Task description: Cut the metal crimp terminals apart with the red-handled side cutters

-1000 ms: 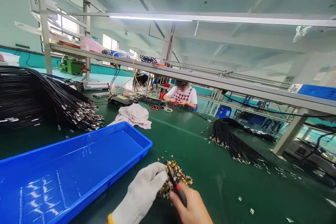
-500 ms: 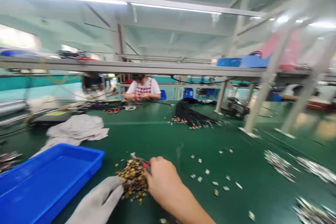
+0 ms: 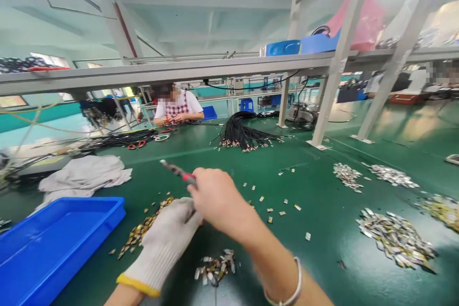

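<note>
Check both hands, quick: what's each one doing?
Left hand: gloved; cannot tell whether it's open or holding anything.
Right hand: closed, holding red-handled pliers.

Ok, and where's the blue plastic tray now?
In the head view, the blue plastic tray sits lower left on the green bench mat, beside the gloved left hand and just below the crumpled white cloth.

A grey steel rack (image 3: 161, 71) spans the green workbench (image 3: 315, 272) beneath a pale ceiling (image 3: 204, 19).
</note>
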`<state>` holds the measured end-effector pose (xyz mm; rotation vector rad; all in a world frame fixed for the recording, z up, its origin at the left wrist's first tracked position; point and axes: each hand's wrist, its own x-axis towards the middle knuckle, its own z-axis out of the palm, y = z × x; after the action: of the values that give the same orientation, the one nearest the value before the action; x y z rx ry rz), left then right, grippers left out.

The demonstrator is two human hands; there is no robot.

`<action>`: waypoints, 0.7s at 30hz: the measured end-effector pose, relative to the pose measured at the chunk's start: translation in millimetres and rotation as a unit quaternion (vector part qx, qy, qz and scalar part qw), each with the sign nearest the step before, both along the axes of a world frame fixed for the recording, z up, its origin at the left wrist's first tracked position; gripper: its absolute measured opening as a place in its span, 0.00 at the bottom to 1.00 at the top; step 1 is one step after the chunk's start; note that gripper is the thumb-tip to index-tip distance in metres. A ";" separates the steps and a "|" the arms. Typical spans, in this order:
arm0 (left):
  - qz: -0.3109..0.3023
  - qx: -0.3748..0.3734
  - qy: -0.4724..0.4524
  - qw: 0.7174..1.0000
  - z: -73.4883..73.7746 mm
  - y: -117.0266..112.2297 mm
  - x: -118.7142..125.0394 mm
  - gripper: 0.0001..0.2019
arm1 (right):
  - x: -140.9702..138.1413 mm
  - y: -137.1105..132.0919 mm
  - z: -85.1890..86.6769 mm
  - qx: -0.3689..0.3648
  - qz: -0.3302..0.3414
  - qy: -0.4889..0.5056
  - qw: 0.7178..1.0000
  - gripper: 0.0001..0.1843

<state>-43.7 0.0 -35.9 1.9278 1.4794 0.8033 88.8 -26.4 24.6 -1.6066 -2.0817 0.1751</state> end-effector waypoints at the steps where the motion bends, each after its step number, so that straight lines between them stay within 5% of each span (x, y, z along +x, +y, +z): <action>1: 0.025 0.008 0.040 0.999 2.5 -1.1 -14.6 0.15 | 6.3 4.1 -2.2 -0.011 -0.001 -0.005 1.000 0.13; 4: 0.143 0.029 0.161 0.976 7.1 -4.5 -57.9 0.15 | 11.8 13.0 -11.8 -0.049 0.030 -0.033 0.998 0.12; 8: 0.262 0.036 0.186 0.946 0.8 -9.4 -96.9 0.25 | -4.2 14.3 -28.6 -0.101 0.107 -0.090 0.985 0.09; 13: 0.258 0.079 0.160 0.949 -8.8 -15.2 -112.2 0.28 | -16.5 2.3 -55.8 -0.172 0.146 -0.160 0.961 0.10; 21: 0.219 0.141 0.060 0.964 -19.1 -16.6 -106.4 0.14 | -25.4 -17.2 -95.8 -0.218 0.124 -0.167 0.954 0.14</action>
<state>-150.1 -16.6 -55.0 1.8961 1.9978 1.1623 63.4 -43.6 -71.1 -1.7027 -2.6512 0.5120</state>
